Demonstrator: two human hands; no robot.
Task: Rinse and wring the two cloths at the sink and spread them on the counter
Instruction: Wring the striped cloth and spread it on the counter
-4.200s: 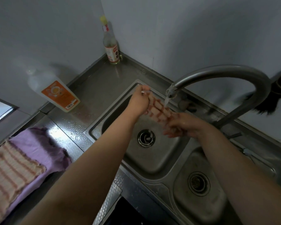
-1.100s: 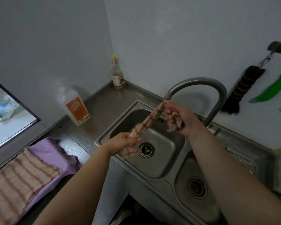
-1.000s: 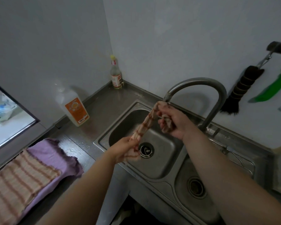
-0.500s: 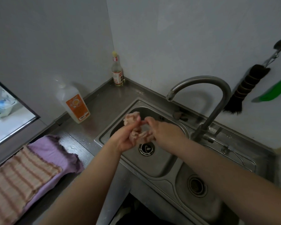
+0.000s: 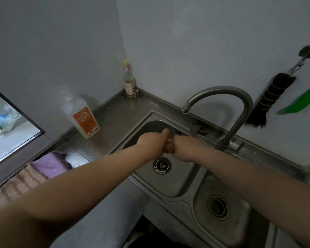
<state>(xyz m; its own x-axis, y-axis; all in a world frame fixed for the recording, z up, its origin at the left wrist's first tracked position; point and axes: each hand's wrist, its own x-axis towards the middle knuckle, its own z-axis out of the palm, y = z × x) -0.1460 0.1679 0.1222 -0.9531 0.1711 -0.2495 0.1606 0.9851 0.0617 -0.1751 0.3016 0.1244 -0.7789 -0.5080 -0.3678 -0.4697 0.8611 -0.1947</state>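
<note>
- My left hand (image 5: 153, 143) and right hand (image 5: 185, 146) are fisted side by side over the far sink basin (image 5: 179, 178), both clamped on the bunched cloth (image 5: 169, 147).
- Only a pinkish wad of that cloth shows between my fists; the rest is hidden inside them.
- The faucet (image 5: 222, 97) arches above my hands; I cannot make out any water at its spout.
- A striped cloth (image 5: 16, 185) lies on a purple cloth (image 5: 50, 163) on the left counter (image 5: 118, 113), partly covered by my left forearm and cut off at the frame edge.
</note>
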